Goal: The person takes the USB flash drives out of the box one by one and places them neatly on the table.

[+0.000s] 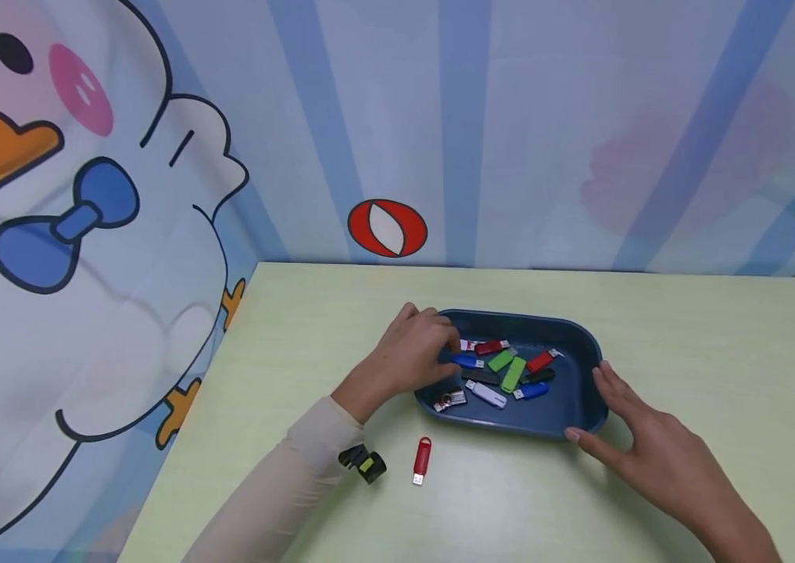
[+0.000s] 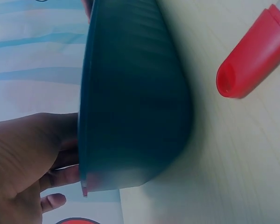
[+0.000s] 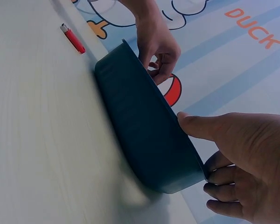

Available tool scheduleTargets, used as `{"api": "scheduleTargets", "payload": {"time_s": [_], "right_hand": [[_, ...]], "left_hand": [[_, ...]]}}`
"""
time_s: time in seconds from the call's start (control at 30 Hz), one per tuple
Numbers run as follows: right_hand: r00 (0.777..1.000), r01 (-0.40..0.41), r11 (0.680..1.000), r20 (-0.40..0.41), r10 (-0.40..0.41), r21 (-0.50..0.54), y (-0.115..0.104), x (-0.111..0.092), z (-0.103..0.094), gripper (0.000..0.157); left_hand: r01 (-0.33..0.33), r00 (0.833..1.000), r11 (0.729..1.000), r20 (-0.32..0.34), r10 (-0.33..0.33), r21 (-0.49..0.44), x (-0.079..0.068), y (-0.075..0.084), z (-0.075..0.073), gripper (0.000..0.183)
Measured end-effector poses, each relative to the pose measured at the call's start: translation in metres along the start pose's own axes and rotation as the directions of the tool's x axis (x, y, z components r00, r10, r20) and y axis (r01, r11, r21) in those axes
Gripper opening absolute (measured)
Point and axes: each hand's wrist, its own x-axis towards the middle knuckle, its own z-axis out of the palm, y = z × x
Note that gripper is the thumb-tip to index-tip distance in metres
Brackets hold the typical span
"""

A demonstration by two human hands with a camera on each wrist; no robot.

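A dark blue tray (image 1: 510,426) holds several USB sticks. My left hand (image 1: 411,352) reaches over its left end, fingers bent downward. A blue USB stick (image 1: 469,361) lies between its thumb and fingers; I cannot tell whether they pinch it. In the left wrist view the tray wall hides those fingertips. My right hand (image 1: 664,453) touches the tray's right end, its thumb at the near corner and fingers along the rim, extended and spread. Near the left hand in the tray are a red USB stick (image 1: 491,347), a black one (image 1: 481,376) and a silver-brown one (image 1: 450,400).
A red USB stick (image 1: 422,461) lies on the pale table (image 1: 341,313) in front of the tray. Also in the tray are green sticks (image 1: 513,375), a white one (image 1: 486,394) and another blue one (image 1: 531,390). A cartoon-printed backdrop (image 1: 531,141) stands behind the table.
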Motion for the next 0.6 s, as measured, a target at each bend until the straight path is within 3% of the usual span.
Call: {"api": "scheduleTargets", "payload": {"time_s": [0.6], "right_hand": [[1.000,-0.009,1.000,0.001,0.009,0.011,0.000,-0.001,0.000,0.107]], "left_hand": [[-0.010,0.996,0.998,0.093,0.004,0.062,0.021,0.004,0.013,0.023]]}}
